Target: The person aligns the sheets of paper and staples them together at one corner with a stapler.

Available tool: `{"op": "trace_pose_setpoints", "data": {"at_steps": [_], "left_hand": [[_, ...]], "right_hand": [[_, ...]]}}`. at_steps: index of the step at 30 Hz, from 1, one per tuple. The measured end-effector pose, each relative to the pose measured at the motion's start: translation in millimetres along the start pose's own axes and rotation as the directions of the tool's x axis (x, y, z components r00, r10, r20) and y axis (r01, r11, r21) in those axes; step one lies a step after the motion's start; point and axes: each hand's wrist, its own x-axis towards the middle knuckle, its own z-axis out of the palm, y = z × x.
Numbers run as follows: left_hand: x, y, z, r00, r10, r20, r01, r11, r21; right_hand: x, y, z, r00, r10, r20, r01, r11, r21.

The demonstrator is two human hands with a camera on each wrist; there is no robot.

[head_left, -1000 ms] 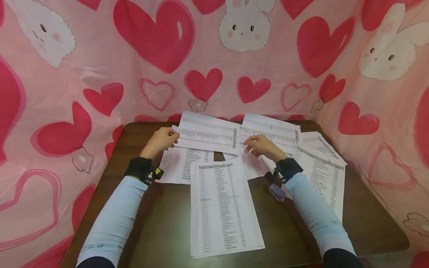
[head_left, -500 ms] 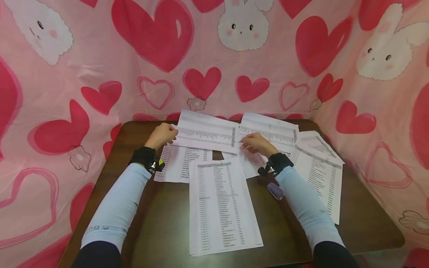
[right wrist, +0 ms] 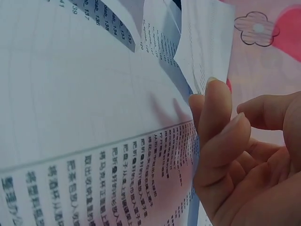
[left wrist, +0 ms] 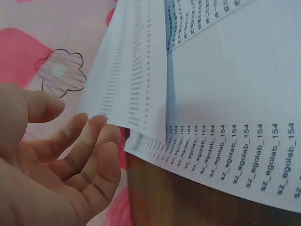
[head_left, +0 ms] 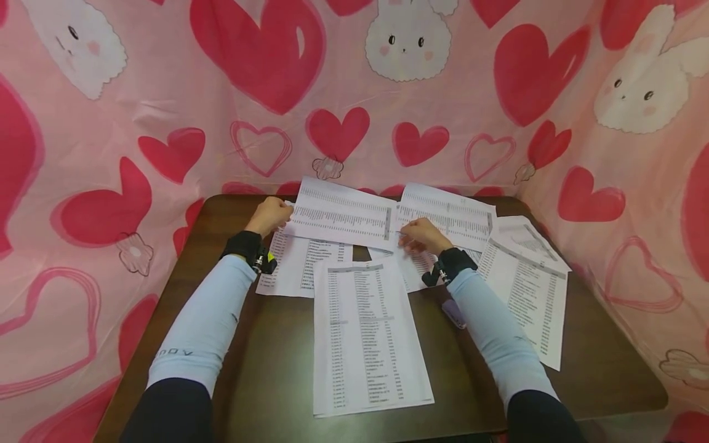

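A printed paper sheet [head_left: 343,212] lies tilted at the back of the table, overlapping another printed page [head_left: 285,267]. At its left end is my left hand [head_left: 270,215]; in the left wrist view the fingertips [left wrist: 96,120] are right at the paper's edge, loosely bent, with a gap between thumb and fingers. My right hand [head_left: 423,235] hovers around the near left corner of a second back sheet [head_left: 451,206]. Its fingers [right wrist: 218,106] are relaxed beside the paper edge in the right wrist view, and nothing shows between them and the thumb.
A long printed sheet [head_left: 371,344] lies front centre on the brown table [head_left: 266,363]. More printed sheets [head_left: 523,289] overlap at the right. A small purple object [head_left: 453,314], partly hidden by the right sleeve, resembles a stapler. A pink heart-patterned cloth [head_left: 382,104] hangs behind.
My left hand has shifted slightly up along the sheet's left end. The right wrist and forearm have moved a little left, covering more of the purple object. The papers stay about where they were.
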Motion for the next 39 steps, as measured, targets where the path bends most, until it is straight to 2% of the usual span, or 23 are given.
{"op": "trace_pose_setpoints", "data": {"at_steps": [5, 8, 12, 16, 20, 25, 30, 36, 39], "left_hand": [[6.4, -5.5, 4.2, 1.000, -0.014, 0.005, 0.014, 0.991, -0.135], [10.6, -8.2, 7.9, 0.999, -0.035, 0.014, 0.037, 0.984, -0.173], [16.5, -6.6, 12.3, 0.999, -0.038, 0.018, 0.041, 0.990, -0.133], [22.3, -3.3, 16.1, 0.999, -0.023, 0.030, 0.024, 0.998, -0.052], [25.9, -4.3, 21.3, 0.994, -0.079, 0.076, 0.081, 0.996, -0.021], [25.0, -7.7, 26.3, 0.982, -0.141, 0.124, 0.145, 0.989, -0.026], [27.7, -12.8, 26.7, 0.977, -0.177, 0.120, 0.183, 0.982, -0.041], [30.3, -15.7, 26.3, 0.980, -0.149, 0.135, 0.161, 0.984, -0.077], [28.8, -17.1, 26.2, 0.978, -0.146, 0.148, 0.161, 0.982, -0.098]], "right_hand": [[5.7, 1.3, 3.2, 0.998, 0.042, -0.047, -0.042, 0.999, 0.003], [8.7, 0.4, 6.8, 0.995, 0.073, -0.072, -0.072, 0.997, 0.021], [10.3, -1.7, 11.3, 0.991, 0.104, -0.087, -0.098, 0.992, 0.076], [10.3, -1.9, 13.6, 0.986, 0.130, -0.102, -0.119, 0.987, 0.112], [10.4, 1.3, 15.3, 0.980, 0.162, -0.112, -0.150, 0.983, 0.108], [12.6, 5.5, 17.0, 0.983, 0.143, -0.111, -0.132, 0.986, 0.103], [12.1, 0.5, 18.8, 0.991, 0.080, -0.103, -0.073, 0.995, 0.068], [13.8, -4.5, 20.5, 0.990, 0.077, -0.120, -0.070, 0.995, 0.069], [17.0, -4.5, 22.5, 0.988, 0.083, -0.129, -0.070, 0.992, 0.105]]}}
